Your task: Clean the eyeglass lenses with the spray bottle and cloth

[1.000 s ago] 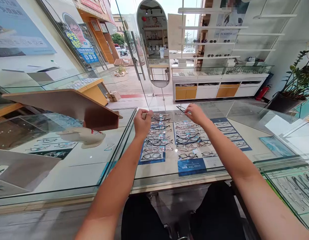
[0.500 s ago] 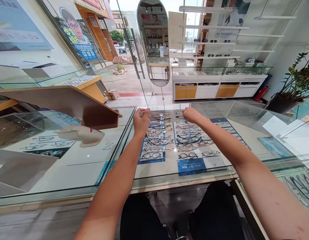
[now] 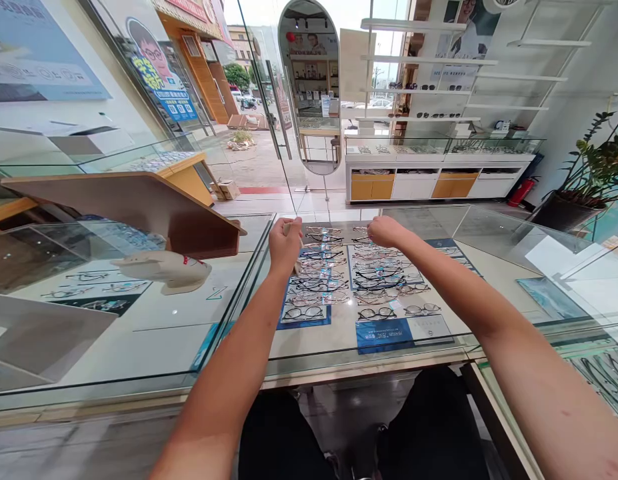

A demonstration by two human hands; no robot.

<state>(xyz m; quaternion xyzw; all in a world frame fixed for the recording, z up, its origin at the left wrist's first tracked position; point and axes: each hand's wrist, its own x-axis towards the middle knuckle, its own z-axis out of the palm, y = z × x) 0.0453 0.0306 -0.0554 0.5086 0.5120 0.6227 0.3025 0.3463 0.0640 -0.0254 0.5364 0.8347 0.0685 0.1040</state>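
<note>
My left hand (image 3: 287, 243) is closed, thumb against fingers, over the far left part of the glass counter (image 3: 309, 363); whatever it pinches is too small to name. To its right, my right hand (image 3: 383, 231) is also closed, and its fingertips are partly hidden, so what it holds cannot be made out. Between and below the hands, rows of eyeglasses (image 3: 321, 285) lie in the case. A round black pair (image 3: 377, 313) is near the front, above a blue card (image 3: 383, 335).
At the left stand a brown wooden board (image 3: 113, 200) and a beige hand-shaped display (image 3: 161, 267). Beyond the counter are an oval mirror (image 3: 316, 87) and a white cabinet (image 3: 413, 181). A potted plant (image 3: 593, 173) stands at the right.
The view has shifted slightly. Both hands keep nearly the same closed pose over the far part of the counter.
</note>
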